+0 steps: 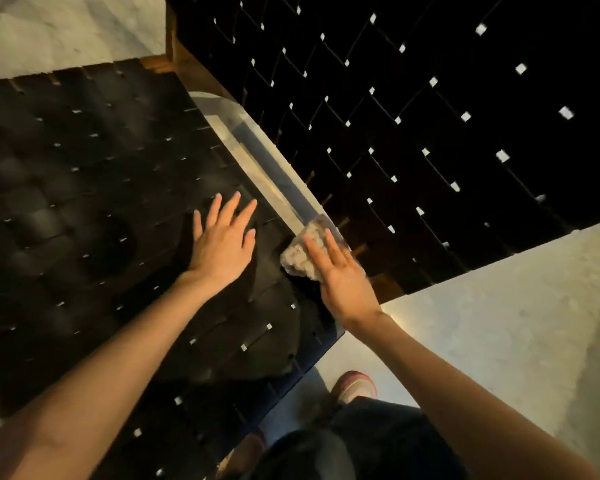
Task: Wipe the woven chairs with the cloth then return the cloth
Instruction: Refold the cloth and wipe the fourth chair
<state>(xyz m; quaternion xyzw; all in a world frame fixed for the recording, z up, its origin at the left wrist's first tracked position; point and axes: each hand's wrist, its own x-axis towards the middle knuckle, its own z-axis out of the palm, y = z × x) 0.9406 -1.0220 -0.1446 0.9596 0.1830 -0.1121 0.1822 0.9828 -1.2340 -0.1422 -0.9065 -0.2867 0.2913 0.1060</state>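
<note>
Pressing down with straight fingers, the right hand (pixel 340 271) lies flat on the cloth (pixel 305 252), its grip released rather than curled round anything, and pins that pale, crumpled wad against the right edge of the woven seat (pixel 84 209) of the nearer chair. The left hand (pixel 222 237) rests beside it on the seat, fingers spread and flat, holding nothing. The cloth looks light, soft and limp, likely to bunch and slide under the palm, so an even flat press seems the sensible hold for wiping, with a pinch at a loose corner for lifting it later. The dark straps of the seat appear to give a little and leave small gaps where a fold could snag. Just beyond the cloth a narrow strip of pale floor (pixel 499 323) shows between the two chairs, and past it rises the second woven chair (pixel 430 116), close enough to crowd a wide stroke to the right. Below, a shoe (pixel 355 384) stands on the floor near the seat's corner.
</note>
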